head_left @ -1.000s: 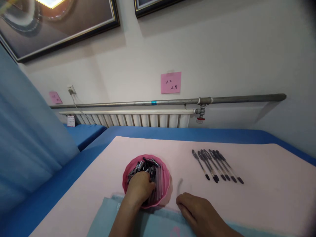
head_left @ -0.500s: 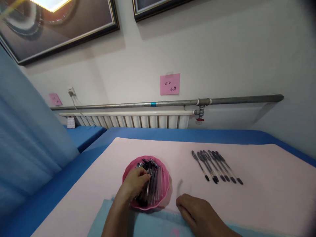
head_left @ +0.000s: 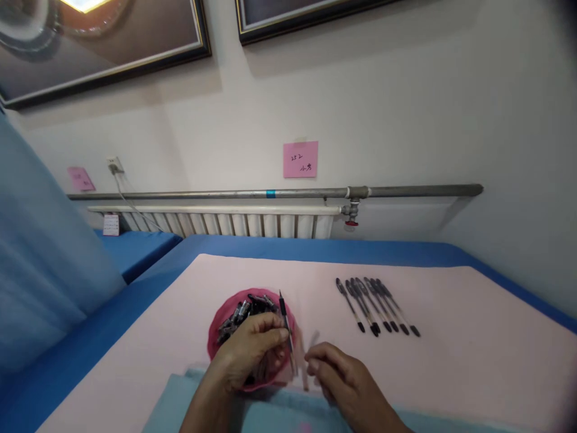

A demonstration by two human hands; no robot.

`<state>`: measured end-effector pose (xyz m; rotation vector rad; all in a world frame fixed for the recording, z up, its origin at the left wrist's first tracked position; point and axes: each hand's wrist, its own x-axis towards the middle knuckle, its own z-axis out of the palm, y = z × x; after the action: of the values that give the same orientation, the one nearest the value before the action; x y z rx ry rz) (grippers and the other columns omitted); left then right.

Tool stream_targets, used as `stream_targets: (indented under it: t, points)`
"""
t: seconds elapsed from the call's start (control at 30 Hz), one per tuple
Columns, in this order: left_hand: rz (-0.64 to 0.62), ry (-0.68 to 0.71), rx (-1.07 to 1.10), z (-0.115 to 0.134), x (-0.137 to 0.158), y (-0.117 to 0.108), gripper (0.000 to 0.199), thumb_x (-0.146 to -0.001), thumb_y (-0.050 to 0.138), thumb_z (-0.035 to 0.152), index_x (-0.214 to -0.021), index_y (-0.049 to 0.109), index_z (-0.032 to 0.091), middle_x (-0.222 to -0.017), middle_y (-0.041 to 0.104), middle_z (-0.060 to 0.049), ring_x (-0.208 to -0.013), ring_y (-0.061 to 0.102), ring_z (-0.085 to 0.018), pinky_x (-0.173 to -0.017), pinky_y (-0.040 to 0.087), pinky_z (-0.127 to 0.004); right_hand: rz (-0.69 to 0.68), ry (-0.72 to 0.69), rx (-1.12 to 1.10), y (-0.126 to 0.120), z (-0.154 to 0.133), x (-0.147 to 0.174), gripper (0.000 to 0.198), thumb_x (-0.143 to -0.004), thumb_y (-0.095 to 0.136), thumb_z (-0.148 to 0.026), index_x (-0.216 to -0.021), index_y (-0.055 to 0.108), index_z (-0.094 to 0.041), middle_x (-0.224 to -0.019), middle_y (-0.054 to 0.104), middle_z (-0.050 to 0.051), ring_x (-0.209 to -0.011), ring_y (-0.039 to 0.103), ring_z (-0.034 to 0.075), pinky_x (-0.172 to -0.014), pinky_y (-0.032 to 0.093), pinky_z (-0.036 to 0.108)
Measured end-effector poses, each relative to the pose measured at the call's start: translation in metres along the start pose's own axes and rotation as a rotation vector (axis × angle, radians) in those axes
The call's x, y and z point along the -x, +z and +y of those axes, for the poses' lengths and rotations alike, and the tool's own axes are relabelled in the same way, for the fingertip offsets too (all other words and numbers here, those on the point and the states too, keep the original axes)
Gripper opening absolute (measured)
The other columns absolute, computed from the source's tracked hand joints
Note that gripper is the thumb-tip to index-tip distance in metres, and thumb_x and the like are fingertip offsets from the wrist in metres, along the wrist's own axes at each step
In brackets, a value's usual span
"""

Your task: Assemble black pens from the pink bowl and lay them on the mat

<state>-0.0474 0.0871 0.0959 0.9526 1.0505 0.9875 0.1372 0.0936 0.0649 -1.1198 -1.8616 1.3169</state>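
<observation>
Over the pink scalloped bowl, my left hand pinches a pen with a black grip. The pen stands nearly upright, tip up, and no cap shows on that end. Several pen parts, black and clear, lie in the bowl, partly covered by this hand. Just right of the bowl, my right hand is closed, thumb against fingers, on a slim translucent tube, blurred by motion. The two hands are close but apart. Farther right, several assembled black-capped pens lie side by side in a slanted row.
A pink sheet covers the blue bed-like table. Light blue cloth lies at the near edge. Behind stand a white radiator and a pipe along the wall. A blue curtain hangs at left.
My left hand has risen out of the pen parts, bringing up a pen and moving right. My right hand stays closed on the tube, now nearer the left. The view has shifted slightly.
</observation>
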Motion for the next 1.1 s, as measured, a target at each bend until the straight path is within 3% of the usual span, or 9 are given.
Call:
stream_targets:
  t: [0.17, 0.33, 0.5, 0.67, 0.8, 0.9, 1.0, 1.1]
  points:
    - [-0.091, 0.088, -0.048, -0.002, -0.001, 0.020, 0.022, -0.072, 0.064, 0.033, -0.070, 0.057, 0.013, -0.060, 0.055, 0.000, -0.053, 0.049, -0.007, -0.053, 0.036, -0.020, -0.087, 0.087, -0.311, 0.005, -0.004, 0.001, 0.022, -0.079, 0.050, -0.042, -0.075, 0.052, -0.020, -0.054, 0.043, -0.007, -0.044, 0.034, 0.007, -0.045, 0.028, 0.020]
    - [0.151, 0.123, 0.105, 0.002, -0.003, 0.008, 0.029, -0.070, 0.064, 0.041, -0.081, 0.059, 0.014, -0.057, 0.049, 0.005, -0.044, 0.040, -0.004, -0.043, 0.031, -0.018, -0.136, 0.153, -0.330, 0.005, -0.003, 0.004, 0.020, -0.078, 0.052, -0.039, -0.072, 0.051, -0.019, -0.059, 0.051, -0.004, -0.043, 0.034, 0.006, -0.043, 0.026, 0.020]
    - [0.195, 0.158, 0.088, 0.007, -0.004, -0.005, 0.028, -0.068, 0.067, 0.038, -0.072, 0.057, 0.012, -0.057, 0.053, 0.003, -0.046, 0.045, -0.005, -0.047, 0.036, -0.018, -0.160, 0.144, -0.304, 0.006, -0.007, 0.007, 0.020, -0.080, 0.051, -0.036, -0.071, 0.052, -0.018, -0.057, 0.049, -0.005, -0.044, 0.033, 0.006, -0.044, 0.025, 0.020]
    - [0.439, 0.293, 0.162, 0.010, -0.004, -0.022, 0.028, -0.068, 0.067, 0.039, -0.067, 0.054, 0.014, -0.051, 0.051, 0.005, -0.045, 0.044, -0.005, -0.046, 0.036, -0.017, -0.171, 0.174, -0.288, 0.005, -0.006, 0.006, 0.021, -0.078, 0.053, -0.037, -0.069, 0.052, -0.018, -0.054, 0.047, -0.005, -0.045, 0.034, 0.006, -0.045, 0.024, 0.020]
    - [0.719, 0.454, 0.419, 0.016, 0.002, -0.048, 0.022, -0.064, 0.070, 0.030, -0.072, 0.057, 0.014, -0.056, 0.055, 0.005, -0.050, 0.051, -0.007, -0.050, 0.042, -0.017, -0.168, 0.217, -0.316, 0.002, -0.003, 0.002, 0.019, -0.076, 0.053, -0.034, -0.065, 0.051, -0.018, -0.051, 0.046, -0.006, -0.043, 0.033, 0.006, -0.043, 0.022, 0.020]
    - [0.837, 0.506, 0.544, 0.020, 0.005, -0.060, 0.012, -0.071, 0.063, 0.022, -0.071, 0.053, 0.015, -0.065, 0.060, 0.002, -0.060, 0.059, -0.009, -0.057, 0.048, -0.020, -0.125, 0.275, -0.358, 0.000, -0.002, -0.002, 0.016, -0.072, 0.051, -0.032, -0.065, 0.051, -0.018, -0.050, 0.045, -0.006, -0.039, 0.030, 0.005, -0.040, 0.018, 0.020]
    - [0.816, 0.440, 0.568, 0.018, 0.000, -0.053, 0.005, -0.076, 0.054, 0.013, -0.073, 0.050, 0.015, -0.064, 0.059, 0.000, -0.059, 0.060, -0.011, -0.055, 0.051, -0.023, -0.085, 0.329, -0.402, -0.002, -0.003, -0.003, 0.015, -0.072, 0.050, -0.033, -0.067, 0.050, -0.019, -0.051, 0.044, -0.007, -0.036, 0.027, 0.004, -0.038, 0.013, 0.020]
    - [0.596, 0.286, 0.555, 0.012, -0.009, -0.028, 0.011, -0.078, 0.054, 0.016, -0.071, 0.045, 0.016, -0.054, 0.047, 0.006, -0.037, 0.041, -0.003, -0.036, 0.037, -0.013, -0.073, 0.341, -0.444, -0.002, -0.006, -0.002, 0.018, -0.070, 0.050, -0.036, -0.067, 0.050, -0.019, -0.052, 0.044, -0.007, -0.036, 0.029, 0.004, -0.037, 0.013, 0.019]
